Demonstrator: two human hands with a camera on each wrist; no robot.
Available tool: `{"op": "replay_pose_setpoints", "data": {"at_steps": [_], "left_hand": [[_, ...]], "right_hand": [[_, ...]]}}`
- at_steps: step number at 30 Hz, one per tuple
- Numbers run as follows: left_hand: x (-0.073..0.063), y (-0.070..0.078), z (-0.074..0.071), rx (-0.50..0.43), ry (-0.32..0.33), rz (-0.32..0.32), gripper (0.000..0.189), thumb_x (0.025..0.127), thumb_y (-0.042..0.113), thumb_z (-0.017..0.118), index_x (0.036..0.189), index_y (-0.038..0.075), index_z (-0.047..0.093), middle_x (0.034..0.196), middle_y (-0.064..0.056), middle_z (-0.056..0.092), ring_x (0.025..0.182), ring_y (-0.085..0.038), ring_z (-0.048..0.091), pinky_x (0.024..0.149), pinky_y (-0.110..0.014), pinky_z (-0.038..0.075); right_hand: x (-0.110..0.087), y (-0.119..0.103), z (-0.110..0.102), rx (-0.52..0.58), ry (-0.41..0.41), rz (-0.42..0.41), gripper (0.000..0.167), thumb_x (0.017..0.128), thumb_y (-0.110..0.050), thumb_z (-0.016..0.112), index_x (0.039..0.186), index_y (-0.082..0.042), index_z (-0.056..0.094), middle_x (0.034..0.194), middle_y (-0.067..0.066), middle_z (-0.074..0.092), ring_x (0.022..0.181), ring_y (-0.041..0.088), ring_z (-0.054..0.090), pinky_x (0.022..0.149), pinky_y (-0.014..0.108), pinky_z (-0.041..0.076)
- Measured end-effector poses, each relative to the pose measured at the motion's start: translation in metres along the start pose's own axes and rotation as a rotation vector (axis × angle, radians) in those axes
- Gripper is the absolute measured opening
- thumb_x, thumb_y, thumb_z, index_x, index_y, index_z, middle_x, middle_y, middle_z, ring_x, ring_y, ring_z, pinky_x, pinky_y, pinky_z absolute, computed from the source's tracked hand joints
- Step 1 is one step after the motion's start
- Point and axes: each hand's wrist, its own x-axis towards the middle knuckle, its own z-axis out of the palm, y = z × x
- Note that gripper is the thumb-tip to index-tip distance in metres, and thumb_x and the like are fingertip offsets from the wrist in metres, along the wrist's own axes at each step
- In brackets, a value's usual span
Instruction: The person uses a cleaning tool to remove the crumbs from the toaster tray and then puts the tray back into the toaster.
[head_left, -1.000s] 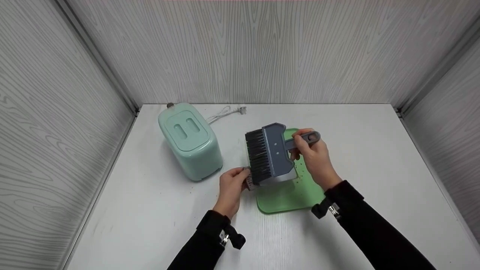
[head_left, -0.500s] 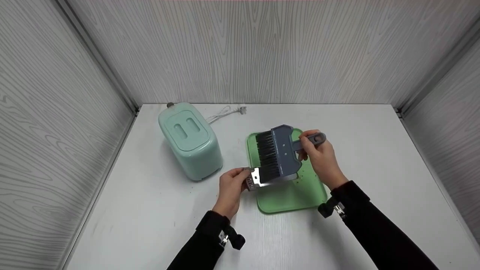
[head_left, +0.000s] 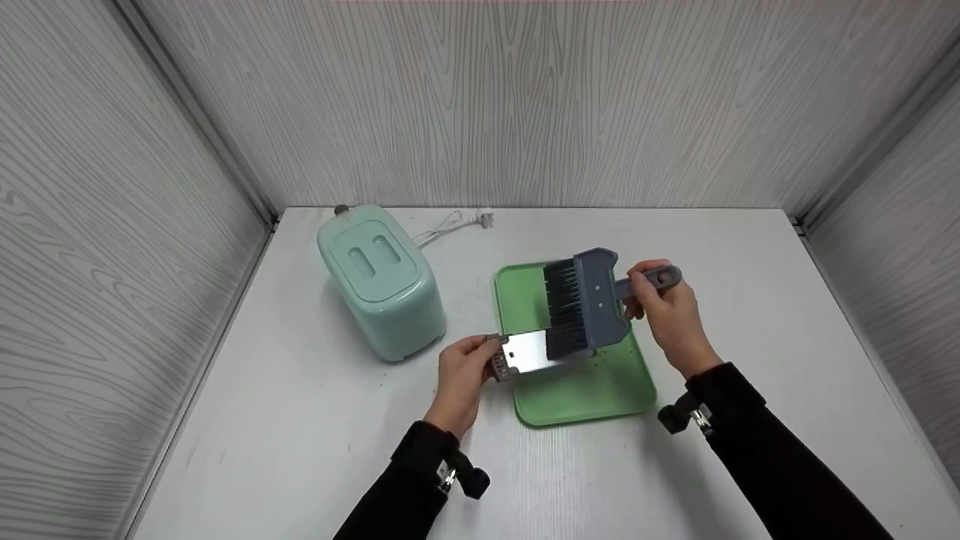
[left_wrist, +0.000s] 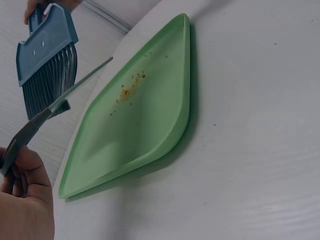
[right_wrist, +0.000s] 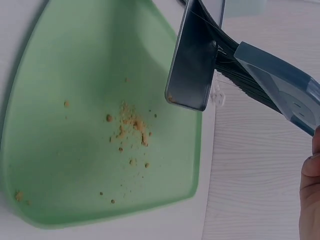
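My left hand (head_left: 459, 379) pinches the grey slotted end of a flat metal crumb tray (head_left: 528, 351), holding it above a green tray (head_left: 581, 397). My right hand (head_left: 671, 322) grips the handle of a wide blue-grey brush (head_left: 601, 304) with black bristles. The bristles touch the metal surface near its far end, as the right wrist view shows. Brown crumbs (right_wrist: 132, 122) lie scattered on the green tray beneath, with a small pile near its middle. In the left wrist view the crumb tray (left_wrist: 80, 84) appears edge-on, tilted, with the brush (left_wrist: 47, 45) beyond it.
A mint-green toaster (head_left: 382, 277) with a lid on top stands to the left on the white table (head_left: 285, 450). Its cord ends in a plug (head_left: 484, 219) behind. Wood-grain panels (head_left: 525, 105) enclose the back and both sides. A few specks dot the table.
The brush has swept rightward along the metal crumb tray, uncovering its left part and more of the green tray. My left hand and the crumb tray have stayed in place.
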Motion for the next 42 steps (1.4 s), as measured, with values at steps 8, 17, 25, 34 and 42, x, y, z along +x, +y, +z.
{"op": "replay_pose_setpoints", "data": {"at_steps": [8,17,25,34,42], "left_hand": [[-0.001,0.001,-0.001,0.024,-0.011,0.005,0.026,0.098,0.009,0.066,0.116,-0.009,0.067,0.108,-0.016,0.068,0.090,-0.017,0.067,0.078,-0.028,0.056],[-0.001,0.003,-0.002,0.037,-0.010,0.009,0.028,0.098,0.009,0.065,0.119,-0.010,0.066,0.111,-0.017,0.067,0.093,-0.019,0.066,0.081,-0.029,0.056],[0.001,0.002,-0.001,0.044,-0.006,0.015,0.026,0.098,0.009,0.066,0.117,-0.009,0.067,0.109,-0.017,0.067,0.092,-0.019,0.067,0.082,-0.030,0.057],[0.003,0.002,-0.001,0.048,0.004,0.018,0.026,0.097,0.010,0.068,0.116,-0.008,0.068,0.108,-0.017,0.068,0.091,-0.020,0.067,0.080,-0.030,0.057],[0.003,0.002,-0.001,0.057,0.015,0.011,0.028,0.096,0.012,0.070,0.117,-0.007,0.069,0.105,-0.015,0.068,0.087,-0.018,0.065,0.075,-0.029,0.056]], "right_hand": [[0.002,0.004,-0.016,-0.040,0.031,0.025,0.040,0.108,-0.033,0.056,0.127,0.002,0.054,0.085,0.016,0.062,0.069,0.016,0.062,0.066,0.026,0.051],[0.003,0.008,-0.030,-0.131,0.080,0.020,0.036,0.108,-0.033,0.056,0.124,-0.001,0.057,0.085,0.015,0.062,0.069,0.014,0.061,0.065,0.023,0.051],[0.004,0.008,-0.036,-0.235,0.085,-0.002,0.032,0.109,-0.026,0.054,0.126,0.001,0.058,0.086,0.020,0.063,0.069,0.011,0.061,0.065,0.020,0.050],[0.003,0.003,-0.036,-0.215,0.096,-0.012,0.034,0.109,-0.027,0.054,0.127,0.002,0.058,0.087,0.020,0.063,0.070,0.012,0.062,0.067,0.020,0.050],[0.002,-0.002,-0.035,-0.118,0.130,-0.075,0.033,0.108,-0.030,0.056,0.121,0.000,0.059,0.084,0.017,0.063,0.068,0.014,0.061,0.065,0.024,0.051]]}}
